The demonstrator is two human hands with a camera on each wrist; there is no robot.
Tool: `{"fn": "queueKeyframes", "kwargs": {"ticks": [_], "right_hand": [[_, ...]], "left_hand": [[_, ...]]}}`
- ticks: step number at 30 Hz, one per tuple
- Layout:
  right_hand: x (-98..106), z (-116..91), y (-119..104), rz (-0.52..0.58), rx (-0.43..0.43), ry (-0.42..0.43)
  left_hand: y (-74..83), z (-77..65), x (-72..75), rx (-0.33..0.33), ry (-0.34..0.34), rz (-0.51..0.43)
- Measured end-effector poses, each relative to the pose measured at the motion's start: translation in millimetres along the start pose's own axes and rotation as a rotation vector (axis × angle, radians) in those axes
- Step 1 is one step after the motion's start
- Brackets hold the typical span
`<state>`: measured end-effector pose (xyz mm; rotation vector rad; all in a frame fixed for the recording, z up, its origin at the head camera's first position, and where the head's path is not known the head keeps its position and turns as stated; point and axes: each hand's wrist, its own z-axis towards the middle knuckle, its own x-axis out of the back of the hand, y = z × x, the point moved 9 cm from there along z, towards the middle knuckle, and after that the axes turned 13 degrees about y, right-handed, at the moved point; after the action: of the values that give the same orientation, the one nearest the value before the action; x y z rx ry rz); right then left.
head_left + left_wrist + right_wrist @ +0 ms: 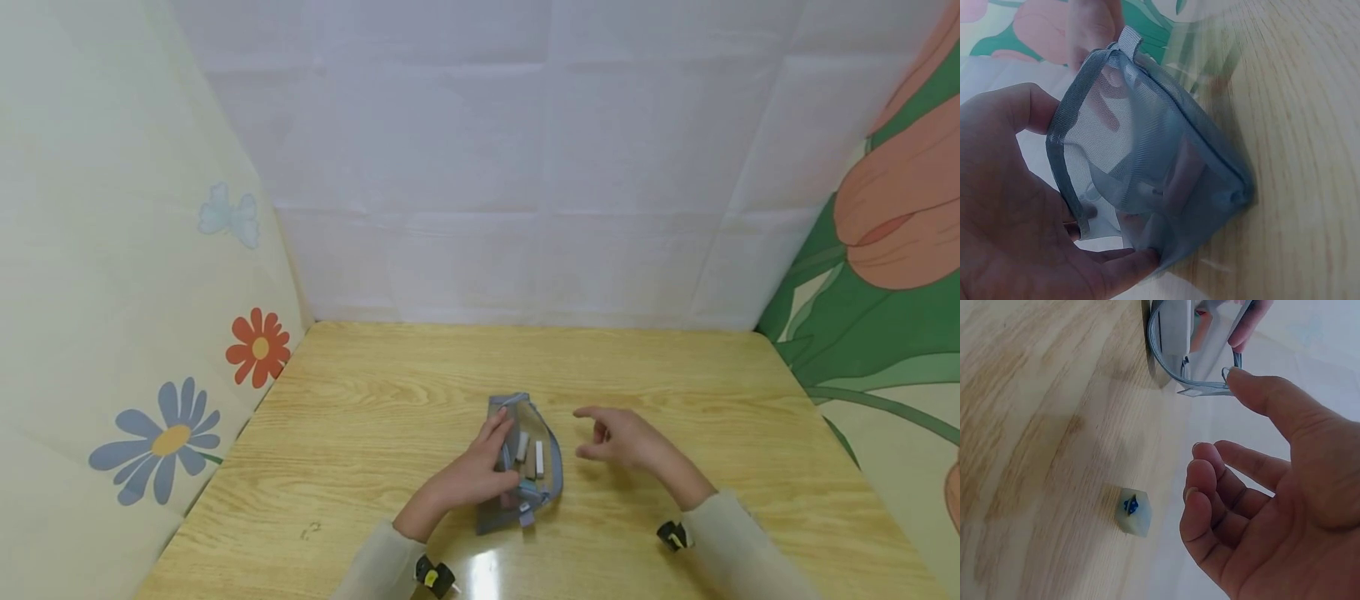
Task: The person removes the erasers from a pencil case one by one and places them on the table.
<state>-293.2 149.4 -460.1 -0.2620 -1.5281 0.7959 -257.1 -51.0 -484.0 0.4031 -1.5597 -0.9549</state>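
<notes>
A grey-blue mesh zipper pouch (557, 467) lies unzipped on the table, its mouth gaping to the right. My left hand (480, 471) grips its left side, with the thumb and fingers on the mesh and its bound edge (1055, 147). Inside are a white block (540, 459), a brownish block (531, 461) and other small pieces. My right hand (626, 437) hovers just right of the pouch with nothing in it, index finger pointing toward the mouth and the others loosely curled. Near that hand, a small pale block (1133, 514) with a blue mark sits on the table.
The wood-grain table (375, 367) ends at a white sheet (450, 167) behind. A flower-printed cloth (150, 292) hangs at the left, and a tulip-printed one (892, 333) at the right. Each wrist wears a small black camera.
</notes>
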Motion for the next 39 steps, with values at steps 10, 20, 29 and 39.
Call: {"fn": "queueKeyframes", "kwargs": {"ticks": [10, 20, 29, 39], "right_hand": [[-1.6, -3.6, -11.2, 0.012, 0.045, 0.004], [-5.3, -3.1, -15.4, 0.006, 0.081, -0.002], [-8.2, -2.9, -16.4, 0.017, 0.074, 0.001], [-9.9, -2.5, -18.4, 0.017, 0.082, 0.013]], "left_hand": [[0.2, -1.0, -0.3, -0.008, 0.001, 0.001], [0.1, -1.0, -0.2, -0.012, 0.000, 0.002], [0.1, -0.5, 0.4, -0.011, 0.007, 0.006], [1.2, -0.2, 0.8, -0.013, 0.003, 0.003]]}}
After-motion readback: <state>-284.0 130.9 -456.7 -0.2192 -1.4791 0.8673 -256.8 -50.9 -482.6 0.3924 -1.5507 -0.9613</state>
